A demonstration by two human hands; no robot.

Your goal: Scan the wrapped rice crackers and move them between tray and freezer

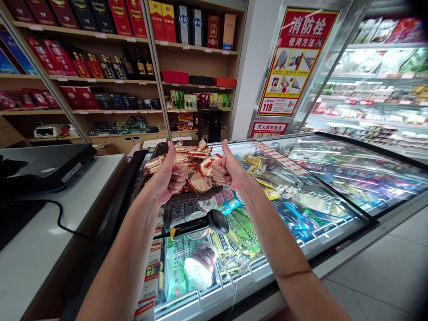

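Both arms reach forward over a glass-topped chest freezer (264,285). My left hand (167,178) is closed in a fist with its thumb pointing up and nothing in the fingers. My right hand (230,171) makes the same shape, mirrored, a short way to the right. Behind and between them, a dark woven basket (197,195) holds several clear-wrapped snacks (199,182), partly hidden by the hands. Nearer to me, a black handheld scanner (190,225) lies on the glass. Under the glass are an ice cream tub (200,265) and green packets (242,229).
At the left stands a white counter (96,187) with a black device (47,165) and its cable (62,218). Shelves of boxes (130,53) line the back wall. A red fire-hydrant poster (297,62) and a lit refrigerated display (377,84) are at the right.
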